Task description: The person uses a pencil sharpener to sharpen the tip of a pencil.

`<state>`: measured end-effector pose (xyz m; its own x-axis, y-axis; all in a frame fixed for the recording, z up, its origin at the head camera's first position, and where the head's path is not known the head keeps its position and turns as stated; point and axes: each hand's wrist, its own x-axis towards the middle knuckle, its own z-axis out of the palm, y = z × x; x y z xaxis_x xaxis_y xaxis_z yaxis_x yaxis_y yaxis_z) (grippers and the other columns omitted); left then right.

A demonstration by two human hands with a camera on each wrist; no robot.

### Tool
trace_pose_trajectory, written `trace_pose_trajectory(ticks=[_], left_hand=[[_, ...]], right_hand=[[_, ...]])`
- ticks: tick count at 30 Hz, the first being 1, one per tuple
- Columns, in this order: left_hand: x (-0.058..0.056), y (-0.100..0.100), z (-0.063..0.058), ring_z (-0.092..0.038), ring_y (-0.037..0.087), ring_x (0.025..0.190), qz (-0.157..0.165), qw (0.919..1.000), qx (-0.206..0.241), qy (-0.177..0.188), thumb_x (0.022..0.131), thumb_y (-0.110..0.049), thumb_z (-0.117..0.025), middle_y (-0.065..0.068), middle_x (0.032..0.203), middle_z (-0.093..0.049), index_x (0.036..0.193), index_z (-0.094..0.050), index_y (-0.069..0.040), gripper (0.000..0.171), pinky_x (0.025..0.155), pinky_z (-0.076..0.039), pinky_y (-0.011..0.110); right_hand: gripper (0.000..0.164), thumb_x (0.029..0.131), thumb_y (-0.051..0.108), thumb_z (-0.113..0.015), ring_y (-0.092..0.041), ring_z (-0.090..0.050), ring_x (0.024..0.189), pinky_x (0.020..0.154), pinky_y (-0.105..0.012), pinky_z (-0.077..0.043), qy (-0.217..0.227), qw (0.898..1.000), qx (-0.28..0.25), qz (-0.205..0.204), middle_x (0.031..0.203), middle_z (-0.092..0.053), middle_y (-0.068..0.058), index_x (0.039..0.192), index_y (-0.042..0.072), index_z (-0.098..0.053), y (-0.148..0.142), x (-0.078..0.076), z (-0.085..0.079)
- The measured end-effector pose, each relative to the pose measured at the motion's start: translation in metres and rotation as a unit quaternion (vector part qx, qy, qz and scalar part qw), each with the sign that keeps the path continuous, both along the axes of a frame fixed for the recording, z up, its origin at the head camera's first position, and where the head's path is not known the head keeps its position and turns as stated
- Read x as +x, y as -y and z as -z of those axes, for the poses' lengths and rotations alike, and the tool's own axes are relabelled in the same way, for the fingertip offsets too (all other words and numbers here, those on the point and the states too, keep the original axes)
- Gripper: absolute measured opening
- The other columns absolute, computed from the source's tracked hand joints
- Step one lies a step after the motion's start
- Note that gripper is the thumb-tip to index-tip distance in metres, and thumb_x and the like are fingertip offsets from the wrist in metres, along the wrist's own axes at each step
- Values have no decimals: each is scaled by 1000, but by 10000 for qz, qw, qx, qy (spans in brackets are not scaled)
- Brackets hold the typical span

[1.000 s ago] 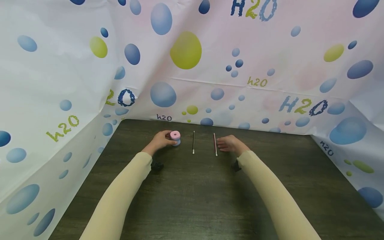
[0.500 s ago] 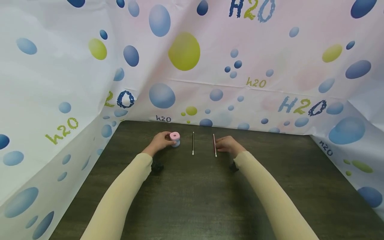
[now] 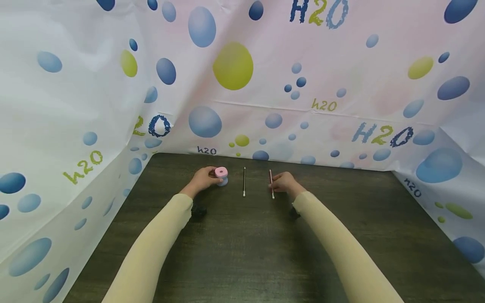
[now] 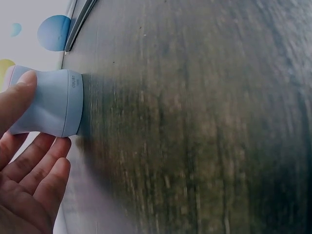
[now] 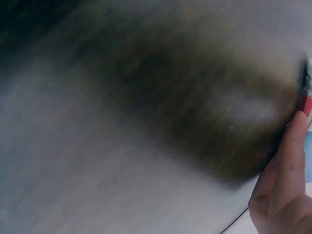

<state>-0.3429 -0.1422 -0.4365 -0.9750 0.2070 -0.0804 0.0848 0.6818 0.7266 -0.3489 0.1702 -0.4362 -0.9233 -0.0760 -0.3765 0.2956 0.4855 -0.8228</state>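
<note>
Near the back of the table my left hand [image 3: 201, 179] holds a small waisted pencil sharpener [image 3: 222, 179], pale blue with a pink top that has a hole in it. In the left wrist view the thumb of the left hand [image 4: 29, 180] lies on one side of the sharpener [image 4: 51, 105], fingers on the other; it stands on the table. Farther right, my right hand [image 3: 286, 183] pinches a red pencil [image 3: 270, 176] with a white end. Only a bit of the red pencil [image 5: 306, 103] shows at the right wrist view's edge, by the fingertips of the right hand [image 5: 288, 180].
Between the hands a dark pencil [image 3: 244, 182] with a white end lies roughly parallel to the red one. The dark wooden table [image 3: 242, 248] meets a white sheet [image 3: 273, 134] printed with blue and green drops at the back and both sides.
My right hand has moved slightly left, from beside the red pencil onto it, and its fingers have closed there. The left hand and sharpener have stayed put.
</note>
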Motion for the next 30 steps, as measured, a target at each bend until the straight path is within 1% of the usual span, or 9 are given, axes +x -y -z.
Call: trace_pose_trajectory(ticks=[4, 8, 15, 18, 21, 25, 28, 30], left_hand=[[0, -1, 0, -60, 40, 129, -31, 10000, -11, 21, 97, -21, -71, 27, 140, -60, 146, -49, 7, 60, 110, -51, 51], [1, -1, 0, -59, 39, 130, -64, 10000, 16, 64, 97, -21, -71, 27, 141, -60, 146, -49, 7, 60, 111, -51, 51], [-1, -1, 0, -59, 39, 131, -74, 9999, 26, 80, 98, -22, -71, 26, 142, -60, 146, -49, 6, 60, 111, -51, 51], [-2, -1, 1, -60, 39, 130, -53, 10000, 38, 73, 97, -21, -71, 26, 141, -60, 146, -50, 6, 59, 110, -51, 51], [-1, -1, 1, -60, 39, 129, -14, 10000, -3, 42, 97, -21, -71, 27, 139, -61, 145, -50, 7, 59, 109, -52, 51], [1, -1, -1, -61, 39, 128, -22, 10000, 18, 39, 97, -20, -71, 27, 139, -61, 144, -51, 8, 59, 109, -52, 51], [1, -1, -3, -60, 40, 129, -41, 10000, 63, 63, 97, -20, -71, 27, 139, -61, 144, -51, 8, 58, 109, -52, 51], [2, -1, -4, -60, 40, 129, -43, 9999, 78, 84, 97, -20, -71, 27, 140, -61, 145, -50, 7, 59, 109, -52, 51]], right_hand=[[54, 93, -6, -68, -42, -62, 126, 102, -40, -59, -93, 9998, 195, 25, 136, -56, -33, 142, -16, -48, 3, -1, 4], [54, 92, -6, -71, -42, -65, 122, 97, -37, -62, -109, 9994, 316, 65, 133, -56, -31, 141, -14, -50, 4, -2, 6], [45, 94, -3, -63, -40, -68, 115, 89, -36, -64, -179, 9992, 343, -40, 135, -56, -33, 137, -15, -55, 1, -3, 4], [44, 95, -1, -60, -41, -68, 117, 92, -37, -63, -183, 9993, 334, -51, 137, -56, -34, 136, -14, -56, 0, -2, 2], [45, 97, 0, -55, -42, -64, 124, 99, -41, -61, -125, 9995, 267, -89, 143, -53, -34, 139, -14, -54, -2, 0, 0], [44, 100, -2, -50, -44, -59, 130, 106, -44, -57, 34, 9999, 30, -106, 146, -51, -35, 142, -15, -50, -7, -1, -1], [43, 102, -5, -50, -41, -61, 129, 107, -43, -56, 155, 9997, -148, -112, 146, -51, -35, 144, -14, -48, -10, -4, -1], [43, 103, -7, -49, -37, -65, 122, 105, -41, -57, 196, 9995, -189, -146, 147, -51, -34, 145, -14, -47, -12, -6, 0]])
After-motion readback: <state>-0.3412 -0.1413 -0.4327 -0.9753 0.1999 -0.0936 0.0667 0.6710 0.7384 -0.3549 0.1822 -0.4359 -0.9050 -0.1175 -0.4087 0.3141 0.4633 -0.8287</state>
